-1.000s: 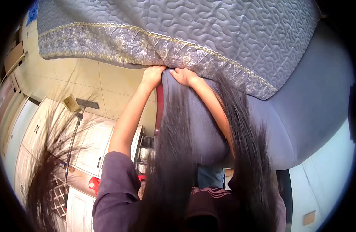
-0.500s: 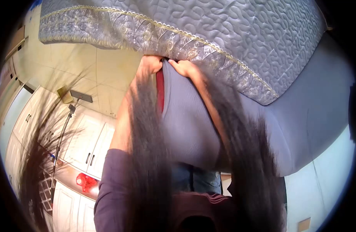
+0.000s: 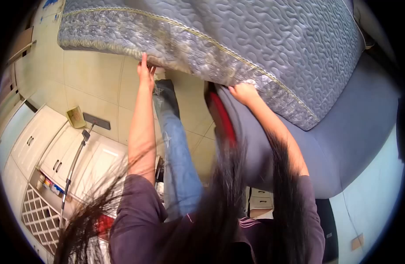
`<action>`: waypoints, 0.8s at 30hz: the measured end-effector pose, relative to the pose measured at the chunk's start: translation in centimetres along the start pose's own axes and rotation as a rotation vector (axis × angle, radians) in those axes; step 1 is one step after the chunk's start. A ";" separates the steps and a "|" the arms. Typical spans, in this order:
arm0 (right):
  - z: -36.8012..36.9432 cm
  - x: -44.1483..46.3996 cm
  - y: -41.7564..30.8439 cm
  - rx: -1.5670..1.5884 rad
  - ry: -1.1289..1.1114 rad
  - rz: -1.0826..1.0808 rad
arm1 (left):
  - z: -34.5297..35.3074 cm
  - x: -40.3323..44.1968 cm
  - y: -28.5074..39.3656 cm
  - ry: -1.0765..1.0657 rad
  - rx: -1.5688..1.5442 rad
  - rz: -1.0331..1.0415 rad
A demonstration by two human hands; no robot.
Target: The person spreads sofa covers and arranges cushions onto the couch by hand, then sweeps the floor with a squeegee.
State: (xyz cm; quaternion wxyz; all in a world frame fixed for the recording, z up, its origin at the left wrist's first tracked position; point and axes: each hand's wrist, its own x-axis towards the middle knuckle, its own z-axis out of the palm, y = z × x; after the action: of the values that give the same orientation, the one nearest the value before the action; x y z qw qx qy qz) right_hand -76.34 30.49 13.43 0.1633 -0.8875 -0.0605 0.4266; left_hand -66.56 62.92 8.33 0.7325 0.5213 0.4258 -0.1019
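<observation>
A grey quilted cover with a lace-patterned border drapes over a smooth grey-covered seat, which looks like a sofa. My left hand is at the lower hem toward the left, one finger straight over the border and the others bent at the edge. Farther right, my right hand is closed on the same hem, just above the end of the seat. A red strip shows along the open edge of the smooth grey fabric below it. What lies under the cover is hidden.
Light floor tiles lie to the left. A long-handled flat mop leans by white cabinets, near a small yellowish bin. My denim-clad leg is stretched out beside the seat. Strands of dark hair cross the view.
Both hands have let go of the smooth grey fabric's edge and moved apart onto the quilted cover's hem, left hand leftward, right hand rightward. My leg has come into view.
</observation>
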 end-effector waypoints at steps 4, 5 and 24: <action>0.1 0.1 -0.6 -0.001 -0.114 0.146 | -2.6 4.1 5.5 0.079 0.158 -0.058; -0.4 0.3 -1.1 0.000 -0.133 0.182 | -3.4 4.1 6.8 0.073 0.153 -0.071; -6.4 16.9 -37.7 0.575 -0.309 -0.279 | -15.3 14.3 26.3 -0.042 0.557 0.027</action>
State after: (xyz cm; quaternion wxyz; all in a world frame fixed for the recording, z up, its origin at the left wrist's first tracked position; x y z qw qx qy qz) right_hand -59.59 68.59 17.59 0.4521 -0.7135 -0.0824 0.5289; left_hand -50.09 91.58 14.24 0.5709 0.7058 0.3594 -0.2160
